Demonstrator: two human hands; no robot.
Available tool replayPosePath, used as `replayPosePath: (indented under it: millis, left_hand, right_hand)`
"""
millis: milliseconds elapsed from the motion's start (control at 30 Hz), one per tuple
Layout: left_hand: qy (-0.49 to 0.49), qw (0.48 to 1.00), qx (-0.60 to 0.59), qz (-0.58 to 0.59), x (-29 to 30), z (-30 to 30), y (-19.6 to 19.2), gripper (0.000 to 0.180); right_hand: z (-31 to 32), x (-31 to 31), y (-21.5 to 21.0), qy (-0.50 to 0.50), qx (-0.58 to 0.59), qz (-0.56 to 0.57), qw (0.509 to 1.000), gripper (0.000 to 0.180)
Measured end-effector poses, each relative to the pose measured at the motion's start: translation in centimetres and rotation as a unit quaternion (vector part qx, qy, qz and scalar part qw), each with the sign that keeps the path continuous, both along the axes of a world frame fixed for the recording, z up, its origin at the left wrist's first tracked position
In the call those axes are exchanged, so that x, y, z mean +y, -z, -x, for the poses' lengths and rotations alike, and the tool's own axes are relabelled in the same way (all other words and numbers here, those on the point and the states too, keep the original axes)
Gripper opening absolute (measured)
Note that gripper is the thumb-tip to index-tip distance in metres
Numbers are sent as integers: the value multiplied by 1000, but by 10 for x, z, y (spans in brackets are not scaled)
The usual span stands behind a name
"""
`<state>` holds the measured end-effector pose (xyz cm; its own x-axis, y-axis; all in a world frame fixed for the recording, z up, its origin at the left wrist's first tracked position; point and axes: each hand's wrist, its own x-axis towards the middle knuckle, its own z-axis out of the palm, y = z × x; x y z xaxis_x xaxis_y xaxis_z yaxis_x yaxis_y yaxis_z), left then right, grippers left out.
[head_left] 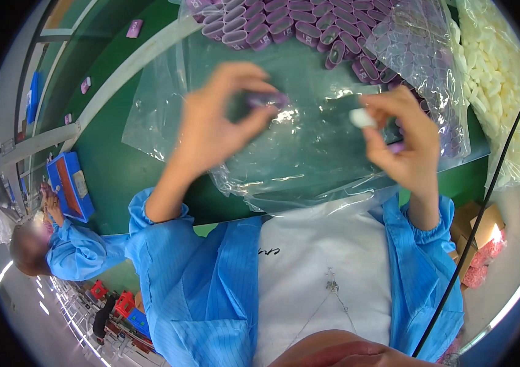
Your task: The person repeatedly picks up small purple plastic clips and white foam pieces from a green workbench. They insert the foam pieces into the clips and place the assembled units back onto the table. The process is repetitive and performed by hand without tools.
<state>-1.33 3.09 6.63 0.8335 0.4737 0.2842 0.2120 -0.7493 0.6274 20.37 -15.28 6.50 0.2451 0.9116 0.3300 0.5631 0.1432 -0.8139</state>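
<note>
My left hand [214,119] is closed, thumb and fingers pinching a purple hollow oval casing [279,100] above the clear plastic sheet [296,147]. Motion blurs both the hand and the casing. Across from it, my right hand [408,137] pinches a small white plug-like piece [361,118] between thumb and fingers. A bit of purple [397,147] shows at the right palm; whether it is held or lies behind cannot be told. The two hands are apart. Just beyond them, many purple oval casings [281,27] stand packed in rows, their open ends up.
A clear bag of white pieces [497,67] lies at the far right, beside a bag covering more casings. Loose purple casings [134,28] sit on the green surface past a pale rail [143,52]. At left a co-worker in blue [79,251] handles something beside a blue tray [70,186].
</note>
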Motion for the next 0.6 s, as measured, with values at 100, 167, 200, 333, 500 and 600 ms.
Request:
replayPosePath:
  millis: [100, 167, 200, 333, 500, 600]
  left_hand:
    - [41, 977, 15, 208, -37, -14, 29, 51]
    - [56, 980, 0, 191, -40, -16, 40, 52]
    - [63, 981, -7, 182, -42, -17, 45, 52]
    - [54, 980, -36, 187, -44, -16, 53, 54]
    - [42, 978, -38, 201, -45, -14, 55, 55]
    - [44, 980, -45, 190, -44, -15, 54, 53]
  right_hand:
    - [16, 17, 12, -76, -52, -38, 995, 35]
    - [21, 21, 20, -117, -65, -47, 990, 35]
    - [21, 20, 21, -132, -78, -42, 987, 34]
    - [26, 23, 25, -137, -116, -33, 983, 32]
    - [31, 29, 24, -141, -134, -45, 980, 30]
    - [36, 24, 25, -109, -210, -57, 970, 29]
